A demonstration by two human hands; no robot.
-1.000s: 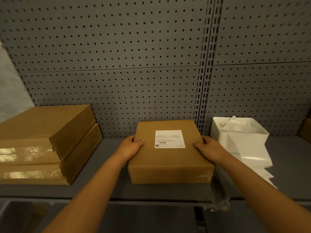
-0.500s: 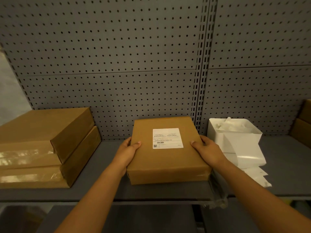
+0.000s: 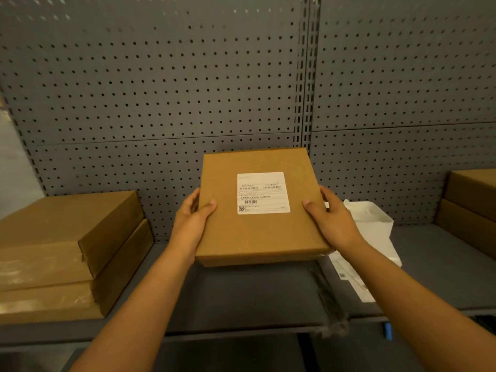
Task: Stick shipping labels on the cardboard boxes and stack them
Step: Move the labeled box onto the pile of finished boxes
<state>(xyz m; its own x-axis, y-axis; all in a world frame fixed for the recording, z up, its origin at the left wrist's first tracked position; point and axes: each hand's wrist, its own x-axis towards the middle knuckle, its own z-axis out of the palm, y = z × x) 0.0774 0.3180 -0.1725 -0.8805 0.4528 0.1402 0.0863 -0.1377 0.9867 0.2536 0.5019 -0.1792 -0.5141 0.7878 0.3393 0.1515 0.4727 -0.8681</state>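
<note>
Nearest the camera, two bare forearms are reaching forward over the front lip of the grey shelf [image 3: 241, 299]. The left hand [image 3: 192, 224] is clasping the left edge of the labelled box [image 3: 257, 232], thumb lying on the top face and fingers curling down the side; the right hand [image 3: 332, 224] is mirroring it on the right edge. Each grip is therefore wrapping the box from opposite sides, which looks like the sensible hold for a flat, wide carton: it is keeping the top face, with its white shipping label [image 3: 263, 193], level and facing up. The box is sitting clear of the shelf, its near edge casting a shadow below, so it is probably being carried rather than resting.

To the left, a stack of two plain boxes [image 3: 67, 253] is lying on the shelf, tape glinting along their near faces; no label is showing on their visible sides, so they are likely waiting their turn. To the right, just behind the right hand, a white bin [image 3: 375, 224] with white paper in it is standing on the shelf, with loose white sheets [image 3: 349, 275] spilling toward the front, presumably label backing or spares kept within reach. At the far right edge another pile of boxes [image 3: 469, 208] is standing, a plausible destination for the labelled one. Behind everything, the perforated back panel [image 3: 161, 89] is closing off the shelf.
</note>
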